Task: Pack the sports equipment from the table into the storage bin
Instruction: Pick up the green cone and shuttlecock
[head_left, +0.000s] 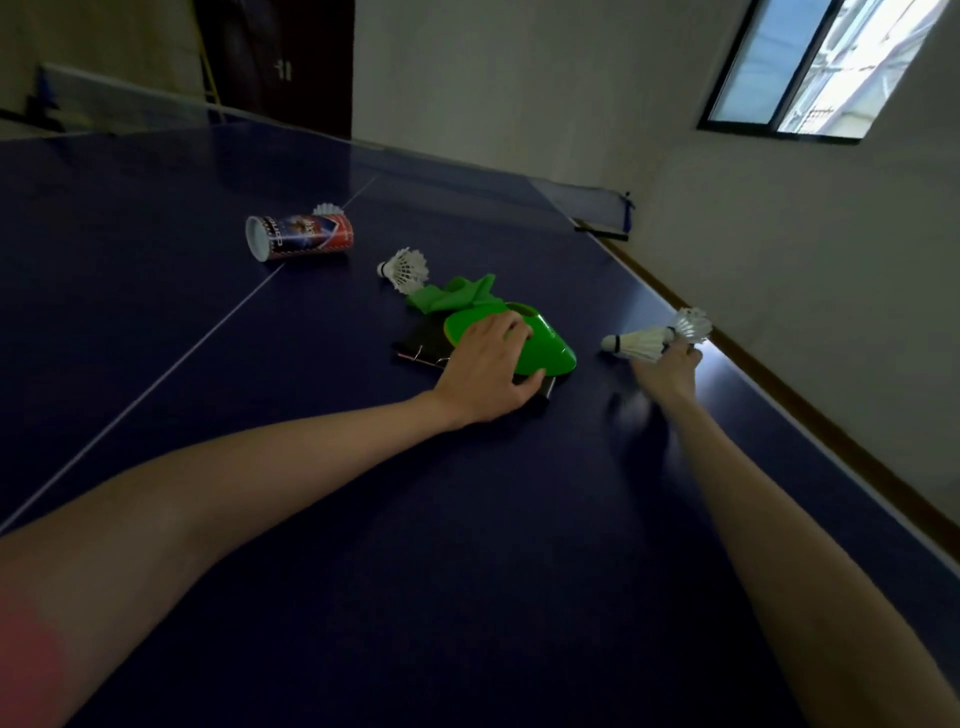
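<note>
- Far left, at the back: a table-tennis net (119, 101) across the dark blue table (363, 571).
- Left of centre: a shuttlecock tube (300, 237) lying on its side, open end toward the left, with a shuttlecock (327, 209) just behind it.
- Nearer the middle: a second shuttlecock (406, 269) lying on the table top, cork end to the left, feathers close to a crumpled green cloth (457, 294).
- Centre: a green plastic cone (545, 343) lying over a dark flat item (423, 345), not clear what; green cloth touching the cone's far side.
- Left hand (488, 371) pressed down on the green cone, fingers curved over its top, thumb against the near edge; forearm stretched in from the lower left.
- Right of the cone: two shuttlecocks, one (636, 344) pointing cork-left, the other (693, 325) with feathers fanned upward, both pinched at the fingertips of the right hand (667, 374), raised just above the table top.
- Further right: the table's pale edge, then a wall and a window (810, 67) at the upper right.
- Storage bin: not in view.
</note>
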